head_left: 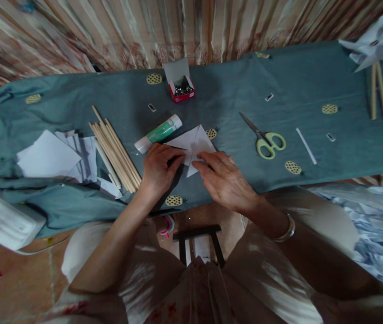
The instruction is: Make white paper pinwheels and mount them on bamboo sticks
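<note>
A white paper square (202, 140), cut and partly folded into triangular flaps, lies on the cloth in front of me. My left hand (159, 167) has its thumb and forefinger closed on the paper's left flap. From the right, my right hand (227, 182) holds the paper near its middle, thumb and forefinger close together on it; its other fingers are curled. Just above my left hand lies a green and white glue stick (161, 132). Scissors (262, 139) with light green handles rest to the right of the paper, blades a little apart.
Left are thin wooden sticks (115, 155) and a stack of white paper (49, 155). A red open box (182, 92) of small metal pieces stands at the back. Right are a paper strip (306, 146) and a pinwheel (376, 42). A white device (7, 218) sits at the front left edge.
</note>
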A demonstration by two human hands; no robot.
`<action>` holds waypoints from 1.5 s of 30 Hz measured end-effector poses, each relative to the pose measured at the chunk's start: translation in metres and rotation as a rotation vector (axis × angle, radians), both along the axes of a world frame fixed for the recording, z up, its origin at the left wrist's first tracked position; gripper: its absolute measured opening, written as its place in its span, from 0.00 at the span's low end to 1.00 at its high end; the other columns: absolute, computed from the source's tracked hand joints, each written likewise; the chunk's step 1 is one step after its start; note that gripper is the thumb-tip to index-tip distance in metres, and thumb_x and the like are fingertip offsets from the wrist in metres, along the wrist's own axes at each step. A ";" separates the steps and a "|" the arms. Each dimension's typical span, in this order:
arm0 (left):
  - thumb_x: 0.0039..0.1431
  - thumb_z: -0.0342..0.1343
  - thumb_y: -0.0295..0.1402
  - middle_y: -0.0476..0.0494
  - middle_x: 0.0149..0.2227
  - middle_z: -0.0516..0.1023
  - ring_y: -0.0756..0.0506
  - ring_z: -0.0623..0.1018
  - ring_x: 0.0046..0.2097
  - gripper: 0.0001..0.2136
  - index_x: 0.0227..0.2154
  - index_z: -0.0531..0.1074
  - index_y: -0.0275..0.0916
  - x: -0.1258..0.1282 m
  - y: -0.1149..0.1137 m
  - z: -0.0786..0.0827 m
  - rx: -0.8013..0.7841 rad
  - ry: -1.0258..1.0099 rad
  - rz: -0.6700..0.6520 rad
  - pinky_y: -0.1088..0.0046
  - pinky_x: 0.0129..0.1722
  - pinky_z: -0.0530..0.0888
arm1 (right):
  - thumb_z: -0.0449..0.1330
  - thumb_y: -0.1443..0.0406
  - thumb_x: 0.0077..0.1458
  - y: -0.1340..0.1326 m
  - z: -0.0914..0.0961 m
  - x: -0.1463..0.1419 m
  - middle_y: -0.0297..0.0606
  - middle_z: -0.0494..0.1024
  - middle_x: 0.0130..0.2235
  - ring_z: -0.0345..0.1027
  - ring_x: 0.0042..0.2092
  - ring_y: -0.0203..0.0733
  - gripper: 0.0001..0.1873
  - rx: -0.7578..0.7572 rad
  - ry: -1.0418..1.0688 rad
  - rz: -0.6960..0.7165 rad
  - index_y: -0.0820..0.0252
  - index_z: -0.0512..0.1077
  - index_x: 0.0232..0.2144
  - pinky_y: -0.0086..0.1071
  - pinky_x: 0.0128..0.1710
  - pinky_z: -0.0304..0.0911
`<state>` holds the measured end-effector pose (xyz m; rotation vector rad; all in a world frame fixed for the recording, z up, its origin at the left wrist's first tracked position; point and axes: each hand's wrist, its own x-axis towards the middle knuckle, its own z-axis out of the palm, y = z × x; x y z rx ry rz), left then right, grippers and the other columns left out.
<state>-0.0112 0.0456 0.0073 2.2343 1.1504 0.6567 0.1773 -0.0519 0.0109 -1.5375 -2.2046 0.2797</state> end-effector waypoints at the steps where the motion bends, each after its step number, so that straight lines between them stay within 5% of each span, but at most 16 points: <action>1: 0.63 0.56 0.35 0.45 0.34 0.82 0.42 0.77 0.40 0.08 0.33 0.80 0.42 0.000 0.000 0.000 0.002 -0.002 0.002 0.62 0.46 0.73 | 0.49 0.70 0.64 0.001 0.000 0.000 0.52 0.74 0.56 0.65 0.54 0.55 0.20 -0.003 0.004 -0.002 0.65 0.72 0.55 0.49 0.53 0.62; 27: 0.63 0.57 0.36 0.44 0.35 0.81 0.42 0.75 0.39 0.08 0.34 0.80 0.41 0.001 -0.002 0.001 0.004 0.024 -0.012 0.61 0.45 0.71 | 0.51 0.75 0.60 0.022 -0.009 -0.022 0.48 0.72 0.60 0.62 0.58 0.53 0.20 0.056 -0.009 -0.081 0.61 0.73 0.52 0.48 0.56 0.59; 45: 0.63 0.56 0.35 0.43 0.36 0.80 0.42 0.75 0.41 0.08 0.36 0.79 0.39 0.000 -0.004 0.000 0.042 0.044 -0.008 0.62 0.46 0.72 | 0.51 0.73 0.62 0.028 -0.007 -0.012 0.48 0.70 0.63 0.58 0.65 0.53 0.17 0.025 0.061 -0.074 0.60 0.76 0.47 0.50 0.62 0.57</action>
